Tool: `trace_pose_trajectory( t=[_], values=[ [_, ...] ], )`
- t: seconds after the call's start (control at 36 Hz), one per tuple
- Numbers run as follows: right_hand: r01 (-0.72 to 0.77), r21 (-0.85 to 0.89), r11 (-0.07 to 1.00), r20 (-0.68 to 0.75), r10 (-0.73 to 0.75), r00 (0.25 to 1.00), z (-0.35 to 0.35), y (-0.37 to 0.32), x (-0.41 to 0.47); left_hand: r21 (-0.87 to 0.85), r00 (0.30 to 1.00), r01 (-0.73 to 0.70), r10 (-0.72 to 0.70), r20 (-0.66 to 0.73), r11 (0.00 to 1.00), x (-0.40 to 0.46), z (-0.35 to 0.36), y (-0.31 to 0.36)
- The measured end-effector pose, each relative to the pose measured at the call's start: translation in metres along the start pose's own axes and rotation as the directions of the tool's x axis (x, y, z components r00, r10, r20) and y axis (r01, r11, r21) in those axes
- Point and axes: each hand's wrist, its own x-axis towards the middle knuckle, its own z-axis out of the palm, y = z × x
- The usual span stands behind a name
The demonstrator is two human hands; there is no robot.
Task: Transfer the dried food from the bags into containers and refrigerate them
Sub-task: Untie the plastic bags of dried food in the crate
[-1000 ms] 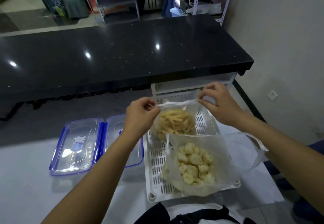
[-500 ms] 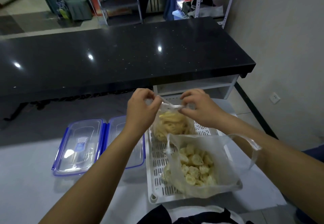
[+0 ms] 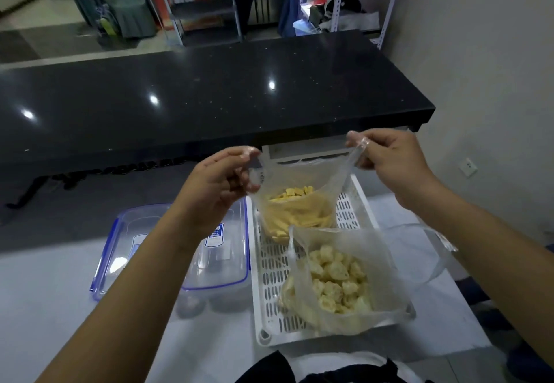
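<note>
A thin clear bag (image 3: 295,202) of pale yellow strips stands at the far end of a white slotted tray (image 3: 271,265), its mouth stretched wide; the left hand (image 3: 220,186) and right hand (image 3: 389,162) each pinch one crinkled top edge; a second bag (image 3: 338,280) of knobbly puffed pieces slumps at the tray's near end; two clear, blue-rimmed rectangular containers (image 3: 218,259) sit left of the tray on the white tabletop (image 3: 45,301).

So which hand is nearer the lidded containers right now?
Left. The left hand grips the strip bag's left handle directly above the blue-rimmed containers. The right hand holds the other handle, across the white basket from them.
</note>
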Motion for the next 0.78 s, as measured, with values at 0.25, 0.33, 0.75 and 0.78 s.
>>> trace_pose_trajectory(
  t=[0.25, 0.33, 0.75, 0.78],
  values=[
    [-0.498, 0.713, 0.494, 0.405, 0.289, 0.867, -0.015, -0.030, 0.010, -0.417, 0.985, 0.161, -0.120, 0.122, 0.895, 0.004, 0.012, 0.012],
    [-0.465, 0.754, 0.465, 0.427, 0.191, 0.884, -0.029, -0.042, 0.016, -0.487, 0.984, 0.125, -0.046, 0.172, 0.864, 0.006, 0.017, 0.018],
    [-0.429, 0.715, 0.551, 0.255, 0.365, 0.895, -0.040, -0.020, 0.023, -0.366, 0.982, 0.189, -0.166, 0.094, 0.911, 0.047, 0.039, -0.006],
    [-0.427, 0.710, 0.560, 0.254, 0.362, 0.897, -0.041, -0.021, 0.022, -0.364, 0.983, 0.180, -0.153, 0.104, 0.914, 0.048, 0.040, -0.004]
  ],
)
